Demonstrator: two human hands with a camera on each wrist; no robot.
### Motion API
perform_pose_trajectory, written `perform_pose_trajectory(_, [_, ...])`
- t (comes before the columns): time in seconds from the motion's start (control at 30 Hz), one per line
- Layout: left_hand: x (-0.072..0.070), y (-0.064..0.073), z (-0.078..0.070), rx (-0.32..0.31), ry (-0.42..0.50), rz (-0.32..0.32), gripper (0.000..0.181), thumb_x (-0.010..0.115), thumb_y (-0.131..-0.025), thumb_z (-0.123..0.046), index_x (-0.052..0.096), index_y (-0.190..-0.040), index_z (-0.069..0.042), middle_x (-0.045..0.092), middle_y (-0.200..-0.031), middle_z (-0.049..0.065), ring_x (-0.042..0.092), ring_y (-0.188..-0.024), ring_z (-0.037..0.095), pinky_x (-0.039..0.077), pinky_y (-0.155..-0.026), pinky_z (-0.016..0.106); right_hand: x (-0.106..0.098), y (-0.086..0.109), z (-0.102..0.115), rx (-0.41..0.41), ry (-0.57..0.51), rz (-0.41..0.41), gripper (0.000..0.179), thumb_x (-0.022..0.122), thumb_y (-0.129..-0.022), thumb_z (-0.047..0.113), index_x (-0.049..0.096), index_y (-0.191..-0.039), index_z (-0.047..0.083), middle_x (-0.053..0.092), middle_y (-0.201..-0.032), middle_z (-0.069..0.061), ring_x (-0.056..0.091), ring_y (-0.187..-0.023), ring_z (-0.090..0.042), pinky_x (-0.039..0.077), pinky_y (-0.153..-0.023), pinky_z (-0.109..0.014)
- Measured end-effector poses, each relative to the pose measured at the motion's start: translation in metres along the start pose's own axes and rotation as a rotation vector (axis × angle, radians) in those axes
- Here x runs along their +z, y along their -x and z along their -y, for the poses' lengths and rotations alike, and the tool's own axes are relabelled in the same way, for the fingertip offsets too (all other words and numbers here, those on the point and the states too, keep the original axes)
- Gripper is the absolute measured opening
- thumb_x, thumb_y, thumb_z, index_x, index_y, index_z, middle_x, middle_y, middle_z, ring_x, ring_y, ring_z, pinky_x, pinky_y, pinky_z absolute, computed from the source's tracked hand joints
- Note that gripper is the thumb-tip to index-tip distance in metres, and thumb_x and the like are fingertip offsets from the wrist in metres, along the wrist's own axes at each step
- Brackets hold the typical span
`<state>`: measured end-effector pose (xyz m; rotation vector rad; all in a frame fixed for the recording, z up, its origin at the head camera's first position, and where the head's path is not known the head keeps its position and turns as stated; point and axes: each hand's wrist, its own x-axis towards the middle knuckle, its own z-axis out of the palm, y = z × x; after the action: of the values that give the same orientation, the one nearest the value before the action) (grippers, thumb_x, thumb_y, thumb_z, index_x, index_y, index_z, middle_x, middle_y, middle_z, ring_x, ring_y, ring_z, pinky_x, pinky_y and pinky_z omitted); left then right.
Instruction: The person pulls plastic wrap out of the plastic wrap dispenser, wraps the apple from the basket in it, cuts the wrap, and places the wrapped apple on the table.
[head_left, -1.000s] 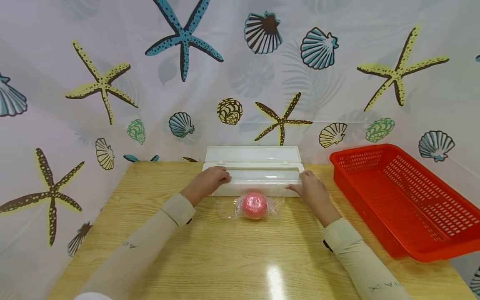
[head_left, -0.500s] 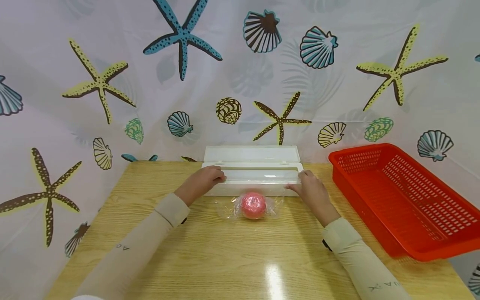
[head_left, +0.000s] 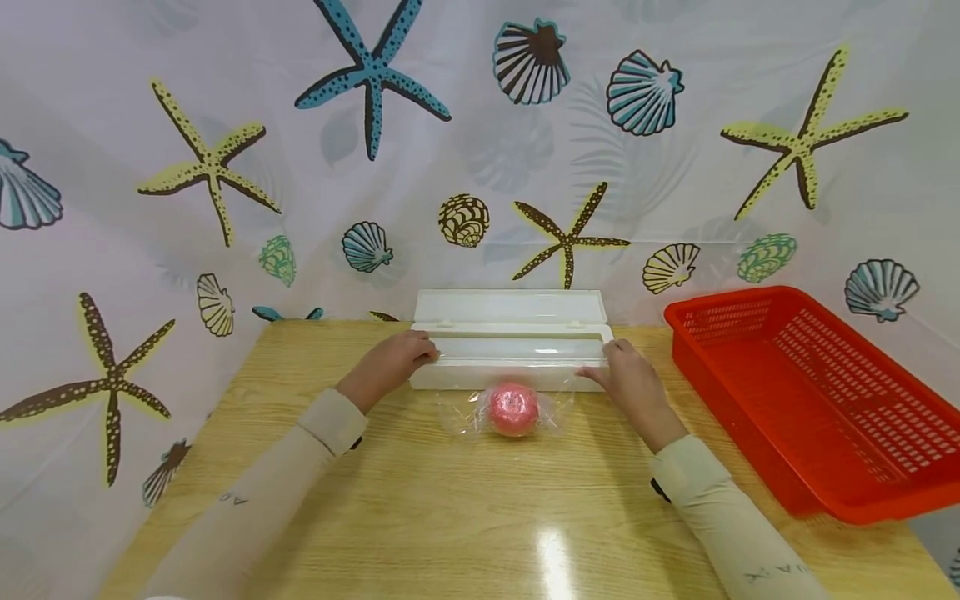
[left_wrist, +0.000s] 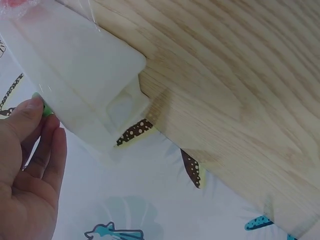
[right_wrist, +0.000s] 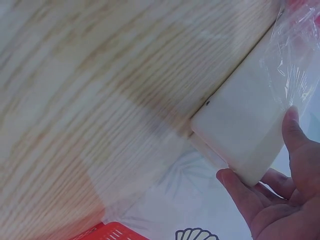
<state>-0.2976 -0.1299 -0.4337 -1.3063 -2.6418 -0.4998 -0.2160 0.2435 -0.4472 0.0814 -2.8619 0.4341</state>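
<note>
A white plastic wrap dispenser lies at the back of the table, lid raised, roll inside. Clear plastic wrap hangs over its front and surrounds a round pink object. My left hand is at the dispenser's left part. In the left wrist view, its thumb and fingers pinch a small green slider at the dispenser's edge, mostly hidden by the fingertips. My right hand grips the dispenser's right end. The right thumb presses at the wrap's edge.
A red plastic basket with slotted walls stands on the right side of the wooden table. Behind the dispenser hangs a cloth printed with shells and starfish.
My left hand has slid left along the dispenser, toward its left end. My right hand stays at the right end. The pink object and basket stay in place; the head view shifts slightly.
</note>
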Motion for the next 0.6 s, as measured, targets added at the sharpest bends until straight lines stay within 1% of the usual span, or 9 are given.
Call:
perform_pose_trajectory(0.1, [-0.002, 0.003, 0.004, 0.004, -0.013, -0.009, 0.012, 0.064, -0.085, -0.004, 0.069, -0.096, -0.006, 0.062, -0.091, 0.003, 0.059, -0.084, 0.015, 0.050, -0.079, 0.028, -0.001, 0.000, -0.001, -0.001, -0.003, 0.003, 0.059, 0.071, -0.078, 0.041, 0.057, -0.107, -0.009, 0.057, -0.104, -0.024, 0.059, -0.081, -0.038, 0.050, -0.078, -0.048])
perform_pose_trajectory(0.27, [-0.006, 0.010, 0.007, 0.007, 0.001, -0.022, 0.013, 0.066, -0.084, -0.003, 0.070, -0.096, -0.005, 0.061, -0.089, 0.003, 0.059, -0.083, 0.014, 0.050, -0.078, 0.028, -0.001, 0.000, 0.000, -0.005, -0.003, -0.006, 0.060, 0.072, -0.078, 0.039, 0.056, -0.108, -0.010, 0.056, -0.106, -0.025, 0.060, -0.084, -0.041, 0.050, -0.079, -0.049])
perform_pose_trajectory(0.43, [-0.007, 0.017, 0.012, -0.020, -0.027, -0.029, 0.012, 0.066, -0.083, -0.003, 0.069, -0.095, -0.006, 0.060, -0.089, 0.002, 0.058, -0.081, 0.013, 0.050, -0.076, 0.027, 0.001, -0.001, 0.001, -0.013, -0.004, 0.002, 0.060, 0.072, -0.079, 0.040, 0.057, -0.108, -0.010, 0.056, -0.108, -0.025, 0.060, -0.087, -0.040, 0.049, -0.080, -0.048])
perform_pose_trajectory(0.6, [-0.008, 0.022, 0.014, -0.006, -0.024, -0.055, 0.014, 0.068, -0.081, 0.000, 0.069, -0.094, -0.006, 0.062, -0.094, 0.003, 0.060, -0.086, 0.015, 0.050, -0.078, 0.029, 0.001, 0.000, 0.000, -0.022, -0.006, -0.023, 0.058, 0.073, -0.078, 0.038, 0.057, -0.106, -0.011, 0.055, -0.105, -0.025, 0.059, -0.084, -0.040, 0.050, -0.079, -0.049])
